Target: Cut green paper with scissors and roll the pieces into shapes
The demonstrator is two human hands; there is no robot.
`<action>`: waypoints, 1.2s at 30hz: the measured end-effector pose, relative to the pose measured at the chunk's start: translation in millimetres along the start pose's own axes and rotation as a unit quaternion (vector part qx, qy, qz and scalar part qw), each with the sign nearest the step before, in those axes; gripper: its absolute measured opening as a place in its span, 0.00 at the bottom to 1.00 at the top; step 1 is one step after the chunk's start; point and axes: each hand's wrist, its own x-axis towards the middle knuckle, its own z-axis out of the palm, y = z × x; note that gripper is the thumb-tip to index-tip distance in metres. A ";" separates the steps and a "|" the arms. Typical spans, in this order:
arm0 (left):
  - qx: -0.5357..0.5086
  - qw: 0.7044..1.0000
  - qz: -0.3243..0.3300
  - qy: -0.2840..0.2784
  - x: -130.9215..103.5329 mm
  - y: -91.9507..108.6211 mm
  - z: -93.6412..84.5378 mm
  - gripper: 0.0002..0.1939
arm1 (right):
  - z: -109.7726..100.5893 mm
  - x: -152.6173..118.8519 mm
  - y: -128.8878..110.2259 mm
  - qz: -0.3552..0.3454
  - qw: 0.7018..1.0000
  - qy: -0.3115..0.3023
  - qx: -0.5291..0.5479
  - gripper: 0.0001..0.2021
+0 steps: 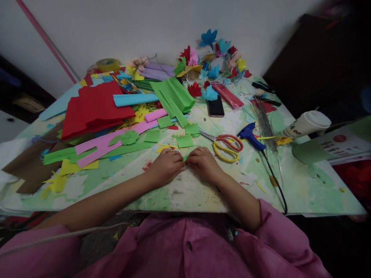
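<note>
My left hand [168, 166] and my right hand [203, 164] meet over the front of the table, fingers closed. Between their fingertips a small piece of green crepe paper [185, 158] shows; most of it is hidden. Just beyond lie several cut green paper squares, one of them [184, 141] right behind my fingers. Scissors [227, 148] with one red and one yellow handle loop rest beside my right hand, blades toward the squares. To the left are pink paper strips [98, 148] and a scalloped green paper cutout [129, 138].
A blue glue gun [251, 136] lies right, its black cord running off the front edge. Past it are thin wires [265, 123] and a white-lidded paper cup [308, 122]. Red crepe paper [89, 108], folded green paper [174, 96], a phone [216, 106] and paper flowers [210, 92] lie farther back.
</note>
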 end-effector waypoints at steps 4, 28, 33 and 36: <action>0.058 0.998 0.006 -0.033 4.4 1.9 5.5 0.15 | -1.0 -0.8 -0.6 0.005 1.000 0.002 -0.003 0.08; 0.143 0.987 0.077 0.006 -4.9 0.5 5.3 0.12 | 0.8 -2.5 -10.2 -0.114 0.975 0.000 -0.188 0.06; 0.138 0.987 0.083 0.002 -5.6 0.3 0.7 0.12 | 1.5 -3.0 -9.9 -0.120 0.980 -0.003 -0.160 0.06; 0.132 0.988 0.075 -0.003 -7.1 -0.6 1.2 0.11 | 2.1 -3.4 -7.2 -0.109 0.986 0.003 -0.128 0.06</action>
